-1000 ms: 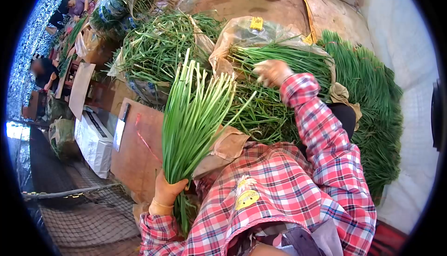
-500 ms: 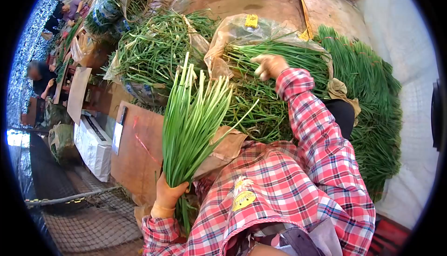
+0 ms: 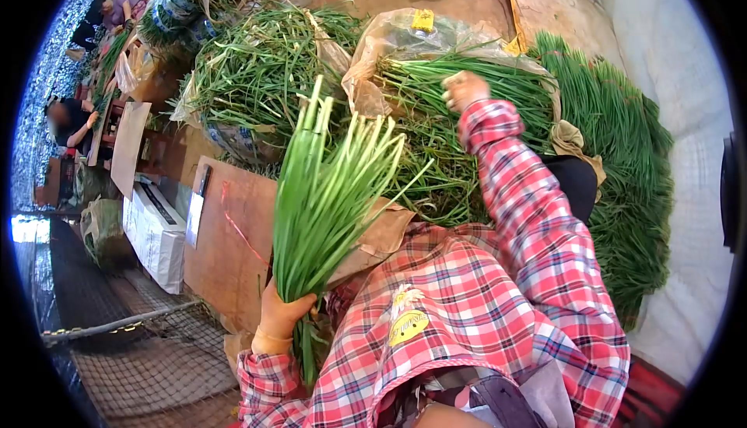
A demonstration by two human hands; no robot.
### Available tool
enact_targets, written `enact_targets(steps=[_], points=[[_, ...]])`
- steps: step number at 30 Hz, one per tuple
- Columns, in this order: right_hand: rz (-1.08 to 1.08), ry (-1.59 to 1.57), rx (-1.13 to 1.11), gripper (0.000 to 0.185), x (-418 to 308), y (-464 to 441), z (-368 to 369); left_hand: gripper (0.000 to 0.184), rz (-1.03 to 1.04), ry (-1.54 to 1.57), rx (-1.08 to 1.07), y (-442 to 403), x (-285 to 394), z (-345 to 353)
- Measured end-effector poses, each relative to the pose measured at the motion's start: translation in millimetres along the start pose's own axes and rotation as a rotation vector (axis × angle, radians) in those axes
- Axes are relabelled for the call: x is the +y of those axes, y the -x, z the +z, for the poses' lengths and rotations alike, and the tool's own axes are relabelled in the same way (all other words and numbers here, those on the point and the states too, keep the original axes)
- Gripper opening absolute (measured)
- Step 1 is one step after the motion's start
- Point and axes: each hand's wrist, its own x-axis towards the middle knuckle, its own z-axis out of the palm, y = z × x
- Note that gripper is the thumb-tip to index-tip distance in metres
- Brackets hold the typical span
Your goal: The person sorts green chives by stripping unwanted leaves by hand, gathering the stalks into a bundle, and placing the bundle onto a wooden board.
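Wrapped round the lower part of a bunch of long green stalks (image 3: 315, 210) is my left hand (image 3: 282, 315); the pale ends point up and away from me. My right hand (image 3: 467, 91) has its fingers curled together above the stalks lying in an open plastic bag (image 3: 364, 66). Whether anything is between those fingers is too small to tell. Loose, tangled greens (image 3: 440, 183) lie between the held bunch and my right forearm.
A brown board (image 3: 233, 233) with a knife (image 3: 199, 198) and red string is at left, beside a white box (image 3: 156, 233). Behind is a heap of greens (image 3: 257, 78); neat bundles (image 3: 622, 163) line the right. Two people (image 3: 71, 123) are at far left.
My right hand has drawn its fingers in from a looser, more spread pose. The bunch in my left hand has shifted slightly, its pale ends spreading a little to the right.
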Motion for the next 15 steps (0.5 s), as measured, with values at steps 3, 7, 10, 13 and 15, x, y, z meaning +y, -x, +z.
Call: enact_targets(steps=[3,7,10,13,15], points=[[-0.104,0.72,-0.017,0.027,12.8,-6.5,-32.7,0.045,-0.054,0.149,-0.056,1.4,7.5,-1.9],[0.011,1.103,-0.377,0.036,11.5,36.1,-18.7,0.035,-0.071,0.254,-0.101,-6.4,1.9,-12.0],[0.087,0.518,-0.304,0.031,-3.4,55.4,-8.5,0.033,-0.101,0.324,-0.159,-6.7,14.2,-10.7],[-0.095,0.149,-0.447,0.042,-17.1,63.4,13.6,0.031,-0.076,0.322,-0.154,-7.2,21.2,-4.3],[-0.254,0.155,-0.567,0.051,-23.7,63.9,34.2,0.03,-0.079,0.317,-0.178,-7.7,21.8,-3.0]])
